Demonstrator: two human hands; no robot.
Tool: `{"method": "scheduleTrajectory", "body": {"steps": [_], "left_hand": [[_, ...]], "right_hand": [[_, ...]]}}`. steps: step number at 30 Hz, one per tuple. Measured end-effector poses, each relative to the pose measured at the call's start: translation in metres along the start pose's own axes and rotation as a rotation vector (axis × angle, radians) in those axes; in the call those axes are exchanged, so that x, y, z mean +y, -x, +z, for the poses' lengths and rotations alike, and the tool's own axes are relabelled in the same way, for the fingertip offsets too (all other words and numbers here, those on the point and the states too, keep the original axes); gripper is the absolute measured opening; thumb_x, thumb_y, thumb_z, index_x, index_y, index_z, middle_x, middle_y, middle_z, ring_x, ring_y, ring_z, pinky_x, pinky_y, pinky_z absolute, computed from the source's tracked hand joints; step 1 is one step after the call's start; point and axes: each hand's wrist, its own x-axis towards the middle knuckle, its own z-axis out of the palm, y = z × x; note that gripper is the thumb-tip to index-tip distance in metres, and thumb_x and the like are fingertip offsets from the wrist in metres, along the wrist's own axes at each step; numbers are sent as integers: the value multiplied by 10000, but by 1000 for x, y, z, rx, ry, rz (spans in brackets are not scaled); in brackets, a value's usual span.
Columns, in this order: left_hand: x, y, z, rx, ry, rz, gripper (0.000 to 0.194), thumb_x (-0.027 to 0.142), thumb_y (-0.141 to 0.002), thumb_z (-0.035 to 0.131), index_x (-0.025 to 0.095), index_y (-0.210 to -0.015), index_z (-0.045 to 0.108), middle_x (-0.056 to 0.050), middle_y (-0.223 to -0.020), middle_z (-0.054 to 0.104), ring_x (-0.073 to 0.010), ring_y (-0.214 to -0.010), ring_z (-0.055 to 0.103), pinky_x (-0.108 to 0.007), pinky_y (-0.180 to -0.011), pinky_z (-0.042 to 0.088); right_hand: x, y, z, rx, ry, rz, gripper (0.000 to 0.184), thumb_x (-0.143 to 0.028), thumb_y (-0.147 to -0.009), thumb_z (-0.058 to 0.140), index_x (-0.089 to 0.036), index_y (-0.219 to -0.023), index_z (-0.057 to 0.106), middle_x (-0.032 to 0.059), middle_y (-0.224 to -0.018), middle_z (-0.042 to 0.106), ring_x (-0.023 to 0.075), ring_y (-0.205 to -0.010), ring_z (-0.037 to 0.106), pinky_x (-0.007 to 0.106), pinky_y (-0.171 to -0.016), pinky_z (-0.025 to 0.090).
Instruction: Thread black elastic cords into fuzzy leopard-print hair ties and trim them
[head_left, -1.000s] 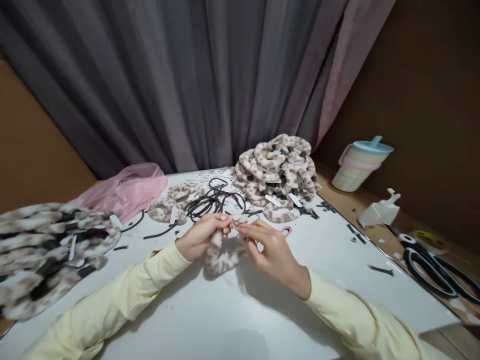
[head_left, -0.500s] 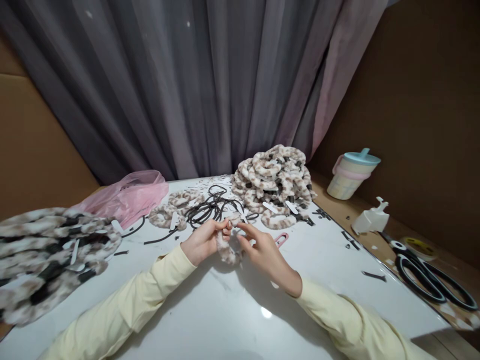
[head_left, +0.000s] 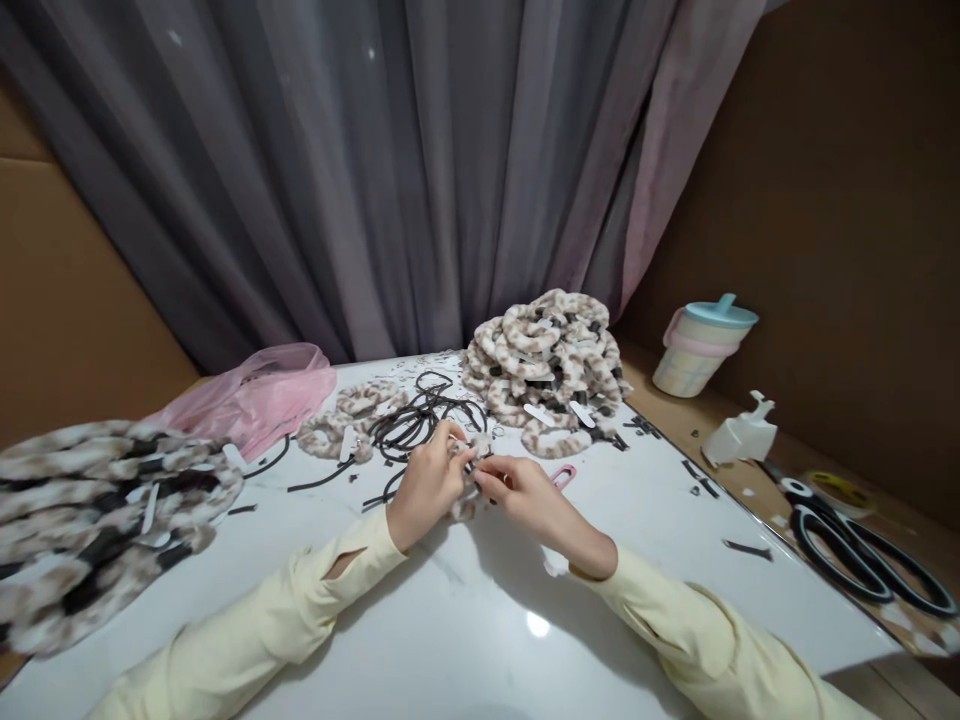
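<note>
Grey curtains (head_left: 375, 170) hang behind our white table (head_left: 465, 610), with brown cardboard walls to either side. We work near the middle of the table with both hands close together. Our left hand (head_left: 429, 485) is curled around a small fuzzy leopard-print scrunchie (head_left: 469, 480), fingers bent and gripping its left side just above the tabletop. Our right hand (head_left: 529, 492) pinches the same scrunchie from the right, thumb and forefinger closed on it, the other fingers folded loosely. Most of the scrunchie is hidden between our hands, so we cannot tell its full shape.

Just beyond our fingers lies a tangle of black elastic bands (head_left: 420, 415), and beside it, to the left, a few loose scrunchies (head_left: 349, 420). A tall heap of finished scrunchies (head_left: 547, 365) sits behind and to the right. A pink clip (head_left: 562, 476) lies on the table just beside our right hand. At the far left a larger pile of fuzzy scrunchies (head_left: 97, 520) spreads over the table edge, with a pink plastic bag (head_left: 255, 395) behind it. Off the right side of the table stand a pastel cup with a blue lid (head_left: 701, 345), a white plastic piece (head_left: 742, 435) and black scissors (head_left: 862, 560).
</note>
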Motion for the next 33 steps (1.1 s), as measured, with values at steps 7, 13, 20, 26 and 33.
{"method": "scheduleTrajectory", "body": {"steps": [7, 13, 20, 26, 33], "left_hand": [[4, 1, -3, -112, 3, 128, 131, 215, -868, 399, 205, -746, 447, 29, -649, 508, -126, -586, 493, -213, -577, 346], [10, 4, -9, -156, 12, 136, 98, 196, -882, 350, 204, -822, 428, 9, -711, 530, -147, -643, 528, -238, -608, 374], [-6, 6, -1, -85, -114, 309, 125, 140, -889, 329, 194, -923, 436, -52, -860, 559, -188, -825, 566, -294, -742, 430], [-15, 8, 4, -59, -235, 434, 151, 140, -903, 313, 173, -974, 441, -77, -877, 554, -214, -873, 558, -341, -765, 460], [1, 10, -6, -282, -208, 521, 195, 80, -867, 312, 176, -975, 443, -74, -866, 569, -194, -816, 555, -316, -718, 477]], "right_hand": [[9, -1, 0, 132, 202, -172, 165, -78, -822, 347, -181, -745, 451, 19, -719, 491, 152, -665, 447, 258, -605, 326], [9, -3, -6, 132, 254, -193, 151, -106, -843, 358, -185, -743, 440, 5, -677, 485, 146, -624, 446, 242, -570, 320], [2, -1, -10, 78, 314, -181, 188, -49, -799, 354, -184, -690, 424, 2, -650, 498, 133, -599, 447, 230, -566, 309], [-3, 6, -15, 18, 405, -165, 231, 46, -615, 381, -179, -654, 417, -8, -632, 471, 124, -577, 398, 227, -545, 253], [-1, 7, -28, -1, 718, -289, 319, 85, -545, 364, -168, -715, 458, 20, -712, 490, 141, -622, 402, 242, -545, 225]]}}
